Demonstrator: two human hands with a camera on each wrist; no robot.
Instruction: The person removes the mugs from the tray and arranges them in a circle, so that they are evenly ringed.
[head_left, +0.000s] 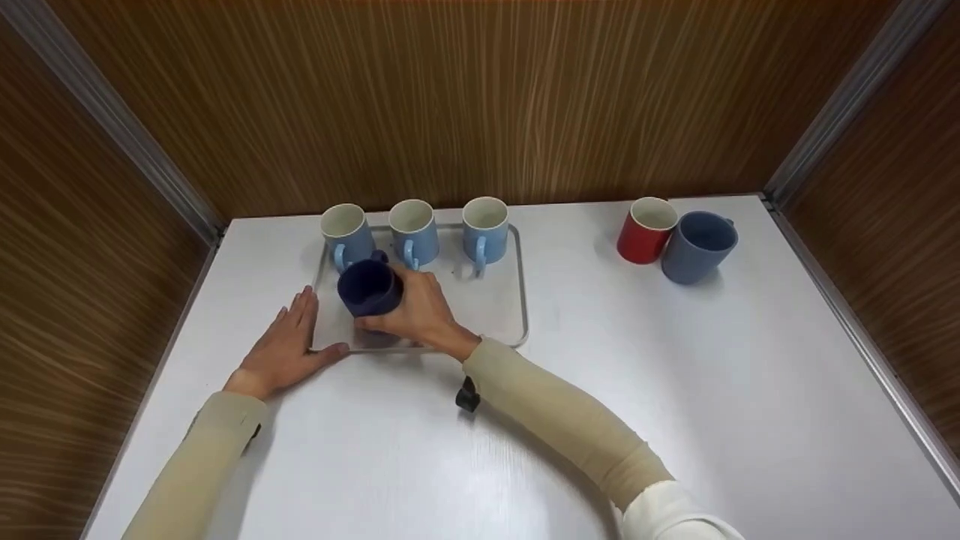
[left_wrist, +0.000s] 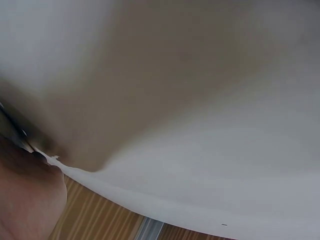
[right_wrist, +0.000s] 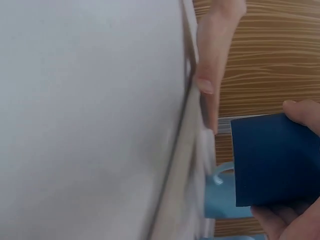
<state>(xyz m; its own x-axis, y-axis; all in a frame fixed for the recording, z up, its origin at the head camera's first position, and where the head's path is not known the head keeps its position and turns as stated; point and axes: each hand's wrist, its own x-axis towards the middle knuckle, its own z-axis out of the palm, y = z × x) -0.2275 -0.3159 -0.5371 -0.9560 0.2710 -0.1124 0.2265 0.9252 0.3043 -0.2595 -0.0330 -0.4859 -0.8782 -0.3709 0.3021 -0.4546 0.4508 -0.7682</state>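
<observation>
My right hand grips a dark blue mug over the left front of a pale tray. The mug's handle points toward the back; in the right wrist view its side sits between thumb and fingers, apart from the tray. At the tray's front left corner my left hand lies with fingers spread and straight, touching or just beside the rim. Three light blue mugs stand in a row along the tray's back: a left one, a middle one and a right one.
A red mug and a larger grey-blue mug stand close together at the back right of the white table. Wood-grain panels enclose the back and both sides.
</observation>
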